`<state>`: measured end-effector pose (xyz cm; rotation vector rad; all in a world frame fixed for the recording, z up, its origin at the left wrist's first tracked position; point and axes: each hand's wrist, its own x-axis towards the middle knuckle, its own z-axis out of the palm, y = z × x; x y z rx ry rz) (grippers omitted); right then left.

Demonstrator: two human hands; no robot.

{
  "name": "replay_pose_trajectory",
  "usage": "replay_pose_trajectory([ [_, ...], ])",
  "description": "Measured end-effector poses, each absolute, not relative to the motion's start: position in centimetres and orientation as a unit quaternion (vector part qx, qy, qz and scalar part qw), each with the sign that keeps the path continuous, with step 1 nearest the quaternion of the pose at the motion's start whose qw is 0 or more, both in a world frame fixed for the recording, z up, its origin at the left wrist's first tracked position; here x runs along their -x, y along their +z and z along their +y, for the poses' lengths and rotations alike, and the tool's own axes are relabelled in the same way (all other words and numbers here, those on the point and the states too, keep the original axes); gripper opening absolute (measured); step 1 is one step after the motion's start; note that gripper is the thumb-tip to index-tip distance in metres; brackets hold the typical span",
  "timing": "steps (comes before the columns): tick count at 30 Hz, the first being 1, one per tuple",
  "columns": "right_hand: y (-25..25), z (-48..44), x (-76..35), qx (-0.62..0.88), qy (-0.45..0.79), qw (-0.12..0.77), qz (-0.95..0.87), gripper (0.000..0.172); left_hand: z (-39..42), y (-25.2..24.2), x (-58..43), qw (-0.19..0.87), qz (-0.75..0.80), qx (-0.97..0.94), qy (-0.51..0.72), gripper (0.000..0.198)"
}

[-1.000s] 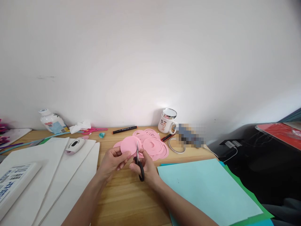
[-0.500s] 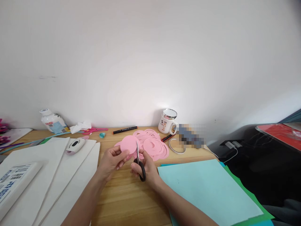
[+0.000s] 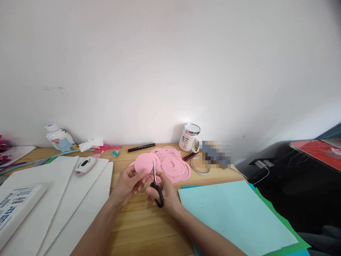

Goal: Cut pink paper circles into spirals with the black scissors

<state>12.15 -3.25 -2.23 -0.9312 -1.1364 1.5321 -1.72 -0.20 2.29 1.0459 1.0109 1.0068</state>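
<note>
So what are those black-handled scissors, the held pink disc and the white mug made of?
Black-handled scissors: shiny silvery blades suggest metal; smooth handles, probably plastic.
Pink disc: matte, thin, evenly coloured; likely paper or card.
White mug: smooth body, perhaps ceramic; mirror-like rim suggests metal.

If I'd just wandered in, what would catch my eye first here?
Probably the pink paper disc in the left hand, with black-handled scissors in the right hand at its edge. Just beyond lies a heap of pink paper cutouts, with a white lettered mug standing behind its right side.
</note>
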Motion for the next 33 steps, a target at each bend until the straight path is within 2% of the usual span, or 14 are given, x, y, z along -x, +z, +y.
replay_pose_trajectory([
  [7, -2.39, -3.35, -11.96, 0.367, 0.641, 0.474, -0.48, 0.062, -0.33, 1.93, 1.6, 0.609, 0.459, -0.48, 0.434, 0.041],
  [15, -1.89, -3.15, -12.46, 0.347, 0.634, 0.513, -0.462, 0.067, -0.24, 1.84, 2.11, 0.586, 0.478, -0.524, 0.393, 0.037],
  [33, -1.79, -3.16, -12.53, 0.378, 0.629, 0.492, -0.469, 0.066, -0.13, 2.19, 2.16, 0.58, 0.482, -0.5, 0.425, 0.036],
])
